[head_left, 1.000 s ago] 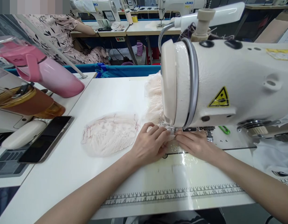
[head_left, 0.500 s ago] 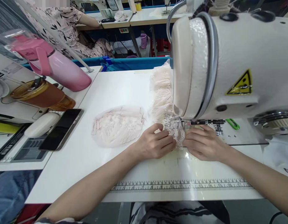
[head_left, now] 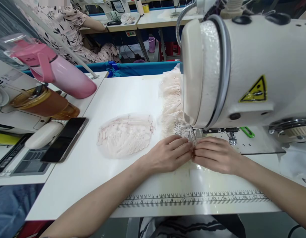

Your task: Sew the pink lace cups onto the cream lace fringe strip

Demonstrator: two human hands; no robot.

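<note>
A strip of white lace [head_left: 184, 129] with gathered cream fabric [head_left: 172, 102] runs under the head of the sewing machine [head_left: 207, 72]. At its near end my left hand [head_left: 171, 153] lies over the lace, fingers closed on it near the presser foot. Close against it, my right hand [head_left: 214, 154] pinches the lace edge from the right side. The fingertips of both hands nearly meet, and the bit of lace between them is mostly hidden. To the left, a separate piece of sheer, pale fabric with reddish threads [head_left: 127, 135] lies flat on the table.
A black phone [head_left: 65, 140], a white computer mouse [head_left: 44, 135], an amber cup [head_left: 45, 102] and a pink bottle [head_left: 61, 71] stand or lie at the left. Green thread snips [head_left: 247, 132] lie right of the needle area. A ruler strip [head_left: 192, 200] runs along the front edge. Another person sits beyond.
My left hand has shifted right and its fingers have straightened over the lace, covering more of it. My right hand has moved slightly left and down, so the hands are closer together.
</note>
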